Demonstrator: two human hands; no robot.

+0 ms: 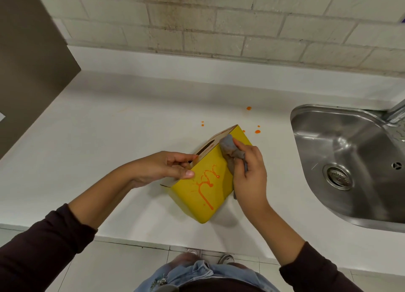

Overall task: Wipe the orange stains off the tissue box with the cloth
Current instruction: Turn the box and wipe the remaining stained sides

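A yellow tissue box point(192, 204) stood on a white worktop point(98, 127), set at an angle to its front edge and left of a steel sink point(350, 143). The left hand point(162, 167) steadied the box at its slotted top, fingers curled over the top edge and thumb on the yellow face, its grip closed on the box. The right hand point(252, 178) kept its grip tight around a bunched grey cloth point(232, 151), pressing it against the upper right of that same face. Orange stains point(206, 182) (a branching squiggle with one long drip) lay on the face between the hands, clear of the cloth. Small orange drops point(257, 131) dotted the worktop behind the box. A pale brick wall point(197, 18) rose behind.
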